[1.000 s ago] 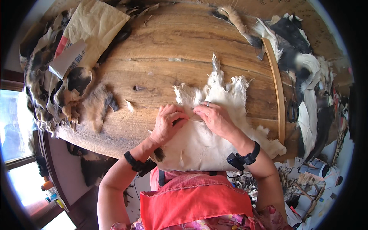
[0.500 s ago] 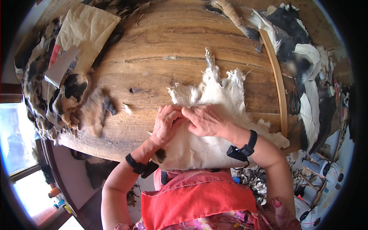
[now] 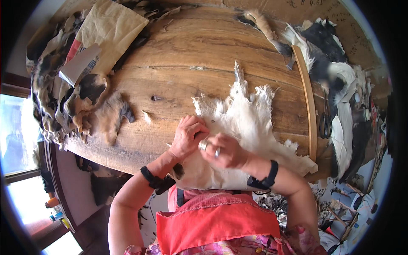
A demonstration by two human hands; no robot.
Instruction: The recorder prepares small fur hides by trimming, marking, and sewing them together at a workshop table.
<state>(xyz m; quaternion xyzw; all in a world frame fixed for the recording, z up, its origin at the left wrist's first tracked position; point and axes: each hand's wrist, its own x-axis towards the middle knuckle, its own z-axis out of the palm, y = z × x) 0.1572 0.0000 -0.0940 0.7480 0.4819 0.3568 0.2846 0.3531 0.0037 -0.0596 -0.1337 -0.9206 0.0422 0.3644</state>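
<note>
A cream-white hide (image 3: 242, 114) with ragged edges and a dark patch at its lower left lies on the wooden board at the near side. My left hand (image 3: 189, 138) rests on it with curled fingers, pinching the hide near the middle. My right hand (image 3: 221, 151) is just right of it and lower, slightly blurred, its fingers closed; metal bands show on them. What, if anything, it pinches is too small or hidden to make out.
Dark and tan fur scraps (image 3: 51, 110) lie piled at the left, under a paper sack (image 3: 106, 29). At the right are a long wooden strip (image 3: 306, 102), black scissors (image 3: 325, 125) and more pelts (image 3: 344, 136). A window (image 3: 15, 136) is at far left.
My right hand has moved down toward me from beside my left fingertips, its fingers curling more tightly. My left hand stays about in place on the hide.
</note>
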